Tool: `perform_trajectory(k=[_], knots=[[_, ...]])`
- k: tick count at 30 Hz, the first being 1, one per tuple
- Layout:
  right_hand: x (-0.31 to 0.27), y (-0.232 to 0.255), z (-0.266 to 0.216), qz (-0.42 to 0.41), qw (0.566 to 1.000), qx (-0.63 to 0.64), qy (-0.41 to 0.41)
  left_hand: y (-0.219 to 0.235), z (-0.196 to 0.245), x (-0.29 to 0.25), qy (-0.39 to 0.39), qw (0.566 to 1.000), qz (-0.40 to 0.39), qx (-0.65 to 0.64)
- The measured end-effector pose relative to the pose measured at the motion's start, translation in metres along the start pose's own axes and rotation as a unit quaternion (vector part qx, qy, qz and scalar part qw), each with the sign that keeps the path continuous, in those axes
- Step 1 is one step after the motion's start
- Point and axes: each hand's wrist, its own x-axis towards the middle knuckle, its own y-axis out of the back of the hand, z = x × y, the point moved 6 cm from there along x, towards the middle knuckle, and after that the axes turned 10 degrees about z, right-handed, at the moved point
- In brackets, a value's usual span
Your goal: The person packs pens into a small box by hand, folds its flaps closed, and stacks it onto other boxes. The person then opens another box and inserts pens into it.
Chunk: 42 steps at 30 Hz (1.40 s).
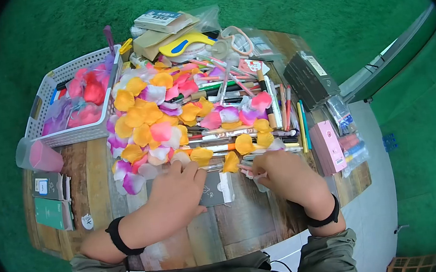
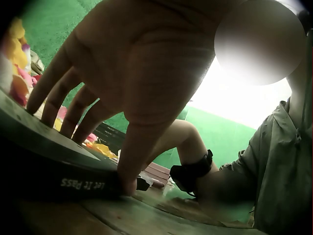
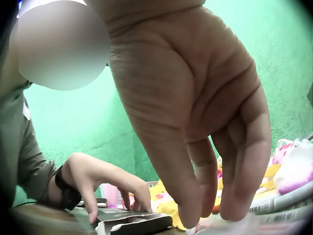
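A white basket of pink petals sits far left, a pink cup just beside it, a black box at right.

I count one white basket, one pink cup, one pink box, one black box.
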Motion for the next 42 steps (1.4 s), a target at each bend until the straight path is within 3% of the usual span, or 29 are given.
perform_trajectory(k=[7,9,15,20,32,34,42], knots=[[-0.004,0.004,0.014,-0.012,0.999,-0.041,-0.009,0.004,0.011,0.007,0.016,0.999,0.025,0.025],[-0.004,0.001,0.012,-0.02,0.998,-0.056,-0.018,0.0,0.021,0.015,-0.039,0.996,0.065,-0.04],[-0.003,-0.006,0.016,-0.026,0.999,-0.037,-0.007,-0.024,0.043,0.057,-0.108,0.991,0.067,-0.039],[0.001,-0.006,0.02,-0.022,1.0,0.01,0.016,-0.039,0.051,0.083,-0.091,0.995,0.025,-0.041],[0.012,0.001,0.037,0.118,0.993,-0.014,-0.023,-0.041,0.056,0.095,-0.103,0.994,-0.02,-0.009],[0.012,0.005,0.034,0.154,0.988,0.015,0.02,-0.042,0.057,0.097,-0.102,0.994,-0.03,-0.009],[0.009,0.013,0.021,0.082,0.993,0.071,0.047,-0.039,0.044,0.096,-0.078,0.997,-0.005,-0.026]])
